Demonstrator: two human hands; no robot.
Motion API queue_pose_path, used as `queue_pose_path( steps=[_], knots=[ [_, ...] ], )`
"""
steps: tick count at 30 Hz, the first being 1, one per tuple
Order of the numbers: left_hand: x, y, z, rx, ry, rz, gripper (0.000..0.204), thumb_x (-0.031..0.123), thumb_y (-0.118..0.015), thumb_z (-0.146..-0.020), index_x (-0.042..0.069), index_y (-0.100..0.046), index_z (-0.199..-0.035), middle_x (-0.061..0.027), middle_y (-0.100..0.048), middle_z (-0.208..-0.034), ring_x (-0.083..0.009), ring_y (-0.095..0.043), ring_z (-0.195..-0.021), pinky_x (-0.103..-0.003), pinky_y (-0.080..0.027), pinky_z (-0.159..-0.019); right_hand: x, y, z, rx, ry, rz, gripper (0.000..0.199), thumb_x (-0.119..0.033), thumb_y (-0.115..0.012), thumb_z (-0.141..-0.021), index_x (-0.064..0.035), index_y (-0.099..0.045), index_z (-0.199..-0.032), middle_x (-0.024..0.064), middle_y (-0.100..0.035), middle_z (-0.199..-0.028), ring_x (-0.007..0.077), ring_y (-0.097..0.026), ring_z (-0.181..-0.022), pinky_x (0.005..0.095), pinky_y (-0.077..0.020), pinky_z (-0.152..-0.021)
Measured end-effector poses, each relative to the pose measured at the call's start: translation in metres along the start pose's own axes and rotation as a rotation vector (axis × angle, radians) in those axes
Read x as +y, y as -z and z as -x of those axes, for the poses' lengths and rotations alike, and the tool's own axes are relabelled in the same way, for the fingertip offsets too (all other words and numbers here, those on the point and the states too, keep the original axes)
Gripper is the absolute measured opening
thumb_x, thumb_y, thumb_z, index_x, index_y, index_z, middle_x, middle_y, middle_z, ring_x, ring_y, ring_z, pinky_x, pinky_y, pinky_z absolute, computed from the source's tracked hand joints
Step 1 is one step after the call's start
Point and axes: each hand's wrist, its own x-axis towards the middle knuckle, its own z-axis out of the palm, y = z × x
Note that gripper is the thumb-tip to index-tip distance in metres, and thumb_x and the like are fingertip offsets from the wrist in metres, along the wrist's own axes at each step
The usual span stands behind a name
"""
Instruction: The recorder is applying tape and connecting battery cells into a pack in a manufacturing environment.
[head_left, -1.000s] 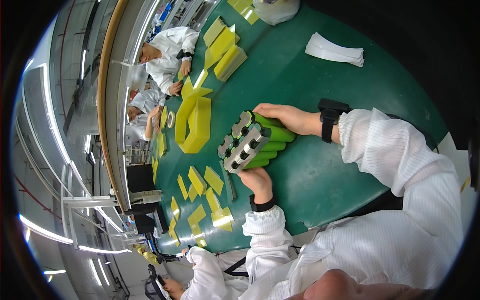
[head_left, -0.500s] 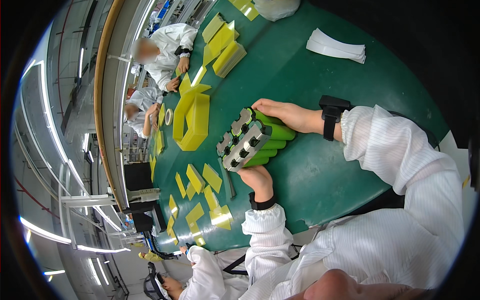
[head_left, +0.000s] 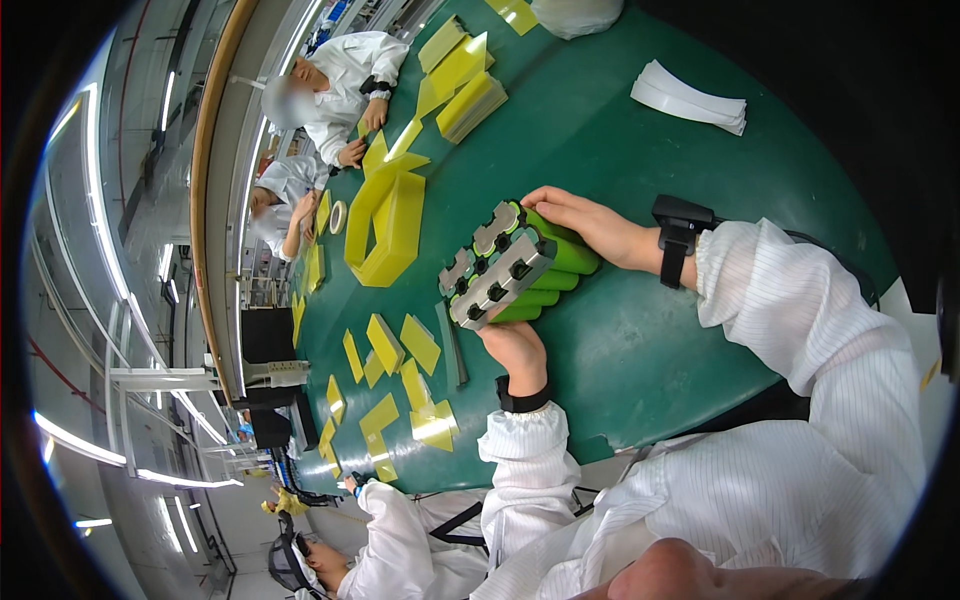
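Observation:
Between my two hands is a battery pack (head_left: 550, 275) of green cylindrical cells, tilted over the green table. Its end toward the left carries silvery metal strips (head_left: 505, 284) and black plastic pieces. My left hand (head_left: 515, 350) grips the pack's lower side, its fingers partly hidden by the cells. On the upper right side, my right hand (head_left: 590, 228) is closed around it, with the fingertips at the far corner. A dark thin strip (head_left: 451, 345) lies on the table beside the pack, close to my left hand.
Yellow sheet pieces (head_left: 385, 345) lie to the left, with a folded yellow frame (head_left: 395, 235) and yellow stacks (head_left: 470, 108) farther up. White strips (head_left: 690, 97) rest at the upper right of the table (head_left: 620, 370). Co-workers (head_left: 355, 75) sit along its far left edge, another person (head_left: 390, 540) at the lower left.
The pack and both hands have shifted slightly right in the picture, still together. The surrounding view has moved a little too. My grip looks the same.

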Motion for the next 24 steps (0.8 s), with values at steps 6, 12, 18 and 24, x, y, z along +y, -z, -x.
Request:
queue_pose_path(
  steps=[6, 12, 18, 24],
  knots=[
    [0.012, -0.002, 0.003, -0.113, -0.016, 0.19, 0.052, 0.048, -0.032, -0.101, 0.012, -0.04, -0.137, -0.0068, -0.042, -0.141, -0.0242, -0.04, -0.128, -0.042, -0.03, -0.109, 0.001, -0.013, 0.023, 0.029, 0.069, 0.103, 0.051, -0.042, -0.038, -0.1, -0.0077, -0.036, -0.139, 0.0079, -0.044, -0.136, 0.0196, -0.039, -0.126, 0.033, -0.0289, -0.108],
    [0.013, 0.01, 0.001, -0.202, 0.055, 0.223, 0.056, 0.05, -0.027, -0.101, 0.011, -0.04, -0.138, -0.0073, -0.043, -0.141, -0.0257, -0.039, -0.129, -0.043, -0.027, -0.11, 0.005, -0.016, 0.024, 0.085, 0.125, 0.45, 0.055, -0.045, -0.034, -0.1, -0.0133, -0.03, -0.145, 0.0127, -0.035, -0.143, 0.032, -0.025, -0.135, 0.0423, -0.0155, -0.113],
    [0.004, 0.009, 0.002, -0.19, 0.065, 0.145, 0.046, 0.041, -0.031, -0.103, 0.01, -0.041, -0.136, -0.0065, -0.046, -0.138, -0.0248, -0.042, -0.127, -0.042, -0.029, -0.109, 0.007, -0.004, 0.027, 0.015, 0.113, 0.382, 0.054, -0.039, -0.031, -0.103, -0.0066, -0.024, -0.147, 0.0094, -0.03, -0.148, 0.0199, -0.026, -0.137, 0.0327, -0.0187, -0.114],
    [-0.005, 0.007, 0.014, -0.226, 0.053, 0.167, 0.049, 0.04, -0.027, -0.104, 0.006, -0.036, -0.138, -0.0076, -0.043, -0.139, -0.023, -0.037, -0.129, -0.038, -0.026, -0.11, 0.006, -0.021, 0.016, 0.208, 0.175, 0.513, 0.051, -0.036, -0.022, -0.105, -0.0018, -0.035, -0.141, 0.0116, -0.042, -0.138, 0.0174, -0.038, -0.129, 0.0289, -0.0258, -0.11]
  ],
)
